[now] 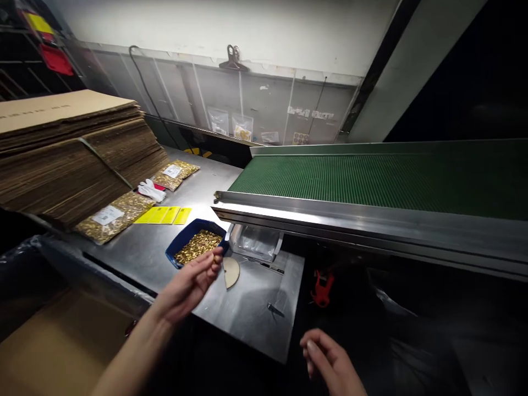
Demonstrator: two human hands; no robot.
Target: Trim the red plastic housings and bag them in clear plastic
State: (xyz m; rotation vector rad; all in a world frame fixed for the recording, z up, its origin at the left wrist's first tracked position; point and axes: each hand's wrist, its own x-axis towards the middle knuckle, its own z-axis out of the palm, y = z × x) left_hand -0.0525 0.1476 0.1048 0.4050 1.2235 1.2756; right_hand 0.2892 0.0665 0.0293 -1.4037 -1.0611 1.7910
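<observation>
My left hand (pixel 192 286) is closed, pinching a small gold piece (pixel 216 258) between thumb and fingers, just in front of a blue bin (pixel 175 247). Small gold pieces (pixel 200 245) fill much of the bin. My right hand (pixel 328 360) is low on the right, off the table's edge, with its fingers curled together; whatever it may hold is hidden. A pale round disc (pixel 231 273) lies on the metal table (pixel 256 313) beside my left fingertips. Behind it is a clear plastic tray (pixel 256 243).
A green conveyor belt (pixel 330 179) slopes up at the right. Stacked cardboard (pixel 78 159), bags of gold pieces (pixel 175 173), white gloves (pixel 152 190) and yellow cards (pixel 163 215) are at the left. A red tool (pixel 322 289) is beyond the table edge.
</observation>
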